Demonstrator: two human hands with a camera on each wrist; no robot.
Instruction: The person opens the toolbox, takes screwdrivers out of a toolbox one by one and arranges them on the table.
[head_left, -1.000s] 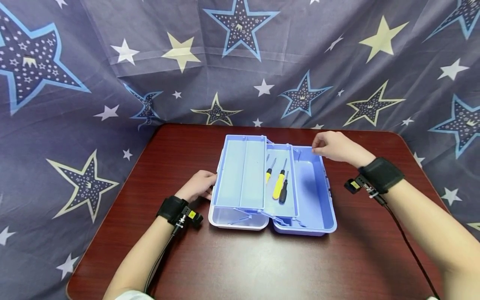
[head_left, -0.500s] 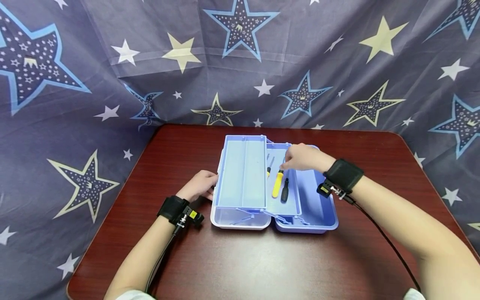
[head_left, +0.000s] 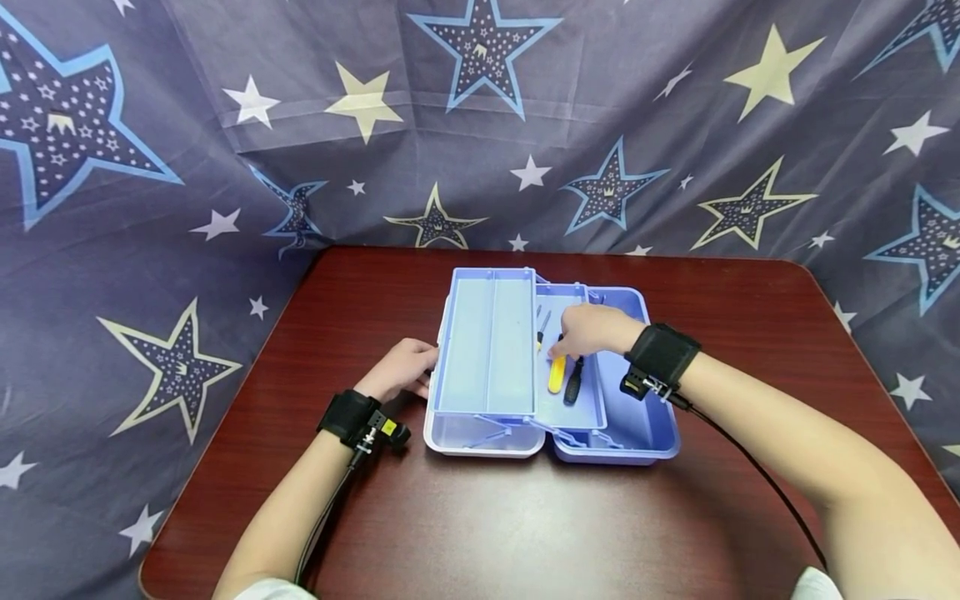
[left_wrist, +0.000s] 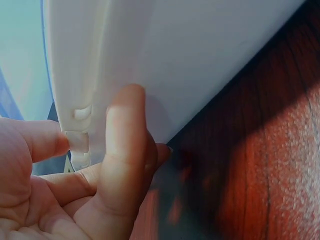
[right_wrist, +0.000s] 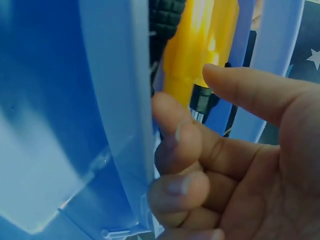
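A blue cantilever toolbox (head_left: 662,454) stands opened out on the table, its whitish half (head_left: 442,446) at the left. My left hand (head_left: 401,367) rests against that side; in the left wrist view a fingertip touches the white latch (left_wrist: 78,141) and another finger presses the wall (left_wrist: 185,55). My right hand (head_left: 592,329) reaches into the middle tray (head_left: 551,412) and pinches a yellow-handled screwdriver (head_left: 556,377) at its shaft end, thumb and forefinger either side of the handle (right_wrist: 200,40). A black-handled screwdriver (head_left: 573,383) lies beside it, its shaft hidden by the hand.
Another screwdriver (head_left: 541,335) lies to the left in the same tray. A raised two-compartment tray (head_left: 468,342) covers the left half. The deep blue compartment (head_left: 637,417) is at the right. Reddish wood tabletop (head_left: 375,283) surrounds the box, with a star-patterned cloth (head_left: 480,150) behind.
My right hand has come from the toolbox's far right rim leftward and down onto the yellow-handled screwdriver. My left hand stays against the left side; the box shifts slightly right in view.
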